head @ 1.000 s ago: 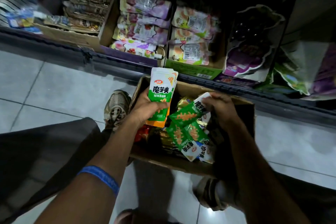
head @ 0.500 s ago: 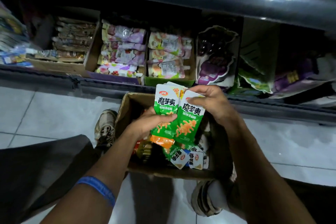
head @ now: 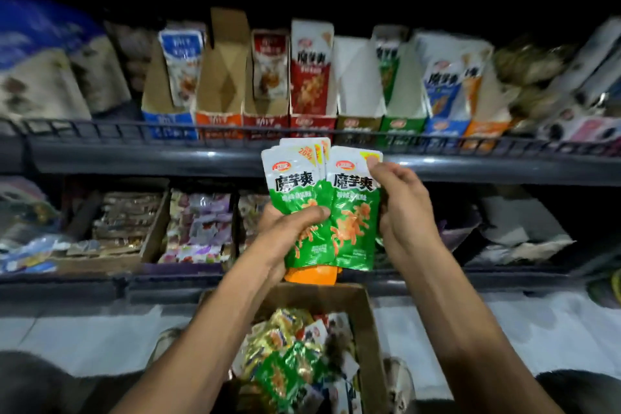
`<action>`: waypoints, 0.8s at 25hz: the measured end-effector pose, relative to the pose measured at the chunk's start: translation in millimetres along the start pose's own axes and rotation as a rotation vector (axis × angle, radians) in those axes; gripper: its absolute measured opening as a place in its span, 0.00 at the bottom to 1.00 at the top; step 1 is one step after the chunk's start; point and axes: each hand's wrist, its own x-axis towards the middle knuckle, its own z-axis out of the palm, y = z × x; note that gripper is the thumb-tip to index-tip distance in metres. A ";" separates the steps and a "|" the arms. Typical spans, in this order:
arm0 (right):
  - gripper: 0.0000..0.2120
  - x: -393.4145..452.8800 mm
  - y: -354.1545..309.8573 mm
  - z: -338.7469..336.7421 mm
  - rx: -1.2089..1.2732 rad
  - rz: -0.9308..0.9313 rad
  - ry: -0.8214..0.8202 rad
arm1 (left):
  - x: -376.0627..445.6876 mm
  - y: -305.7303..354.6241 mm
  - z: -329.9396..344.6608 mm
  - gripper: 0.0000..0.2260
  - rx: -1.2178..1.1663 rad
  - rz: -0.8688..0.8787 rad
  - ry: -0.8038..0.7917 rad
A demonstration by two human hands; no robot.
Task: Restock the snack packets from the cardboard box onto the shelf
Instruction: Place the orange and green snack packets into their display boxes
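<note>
A dim shop aisle with a pale tiled floor [head: 100, 339] faces a dark metal shelf [head: 134, 155] of two tiers. In front of that shelf's upper rail, the left hand [head: 285, 232] grips a fanned stack of green snack packets [head: 295, 185] low on their fronts, thumb pressed across the green print, with an orange packet [head: 311, 274] poking out below the stack. Just right of it, the right hand [head: 403, 208] pinches one more green packet [head: 354, 212] by its top right corner and right edge; this packet overlaps the stack's right side. Both forearms reach up from the bottom of the view.

Directly below the hands sits the open cardboard box [head: 366, 323] on the floor, holding a jumble of mixed snack packets [head: 295, 356] in green, gold and white. A shoe [head: 400, 383] shows at the box's right side.

Above and beyond the hands, the upper tier carries a row of upright display cartons [head: 312, 77] with blue, orange, red, green and white fronts, some holding packets, some looking hollow. The green-fronted carton [head: 401, 126] stands up and slightly right of the hands. Behind the hands and to their left, the lower tier holds trays of wrapped sweets [head: 198, 225], blurred.
</note>
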 end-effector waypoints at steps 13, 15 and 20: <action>0.05 45.1 -99.9 -2.7 -0.382 -0.205 -0.081 | 34.0 94.2 31.8 0.14 -0.055 -0.004 -0.076; 0.04 76.2 -130.8 5.0 -0.423 -0.387 -0.038 | 50.7 110.5 32.6 0.13 -0.054 0.033 -0.088; 0.18 161.7 -187.7 31.1 -0.756 -0.595 0.079 | 80.4 129.2 14.3 0.13 -0.079 0.094 -0.059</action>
